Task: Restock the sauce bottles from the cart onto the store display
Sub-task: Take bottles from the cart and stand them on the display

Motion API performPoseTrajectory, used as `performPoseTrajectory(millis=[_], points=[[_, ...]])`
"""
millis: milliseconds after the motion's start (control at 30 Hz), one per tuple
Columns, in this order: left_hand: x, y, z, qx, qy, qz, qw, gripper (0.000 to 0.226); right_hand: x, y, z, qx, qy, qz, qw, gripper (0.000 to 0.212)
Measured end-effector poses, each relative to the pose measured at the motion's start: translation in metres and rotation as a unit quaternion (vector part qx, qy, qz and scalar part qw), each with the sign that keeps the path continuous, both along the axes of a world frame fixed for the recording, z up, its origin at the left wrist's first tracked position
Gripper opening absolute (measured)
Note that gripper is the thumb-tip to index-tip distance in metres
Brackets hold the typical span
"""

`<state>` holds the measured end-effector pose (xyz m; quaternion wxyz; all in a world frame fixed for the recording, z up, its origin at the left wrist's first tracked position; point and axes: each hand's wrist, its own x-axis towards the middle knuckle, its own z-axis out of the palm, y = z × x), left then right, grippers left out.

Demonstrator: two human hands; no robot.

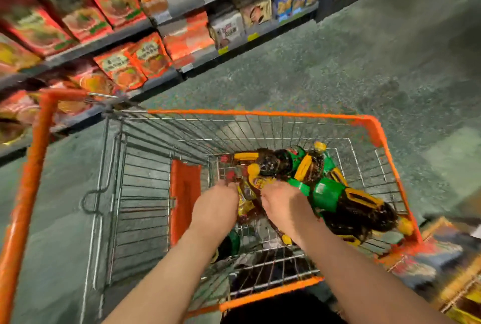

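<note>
No lettering can be read: print on the red pouches (pixel 122 70) along the shelves (pixel 166 19), the bottle labels (pixel 326 193) in the cart (pixel 260 113) and the yellow price tags (pixel 253 36) is blurred.

Two bare forearms reach forward and down from the bottom edge of the frame, angled toward each other so the hands end up close together, a narrow gap between them. The left hand (pixel 217 202) is seen from the back, wrist straight, its fingers bent downward and out of sight past the knuckles. The right hand (pixel 282 204) mirrors it just beside, back of the hand up, fingers likewise curled down and away from the camera. Both arms are uncovered from wrist to elbow, the right forearm entering from the lower right corner, the left from lower centre. Motion blur softens the fingertips, and what either hand grips cannot be made out.
</note>
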<state>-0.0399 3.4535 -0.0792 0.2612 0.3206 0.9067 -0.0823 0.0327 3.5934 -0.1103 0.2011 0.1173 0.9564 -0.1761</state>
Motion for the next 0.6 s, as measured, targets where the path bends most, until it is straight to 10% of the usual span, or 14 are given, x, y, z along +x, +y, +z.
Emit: performPoseTrajectory(millis=[600], points=[[-0.045,0.021,-0.207,-0.064,-0.126,0.063,0.988,0.043,-0.05,-0.014,-0.197,0.025,-0.06,0.118,0.991,0.041]])
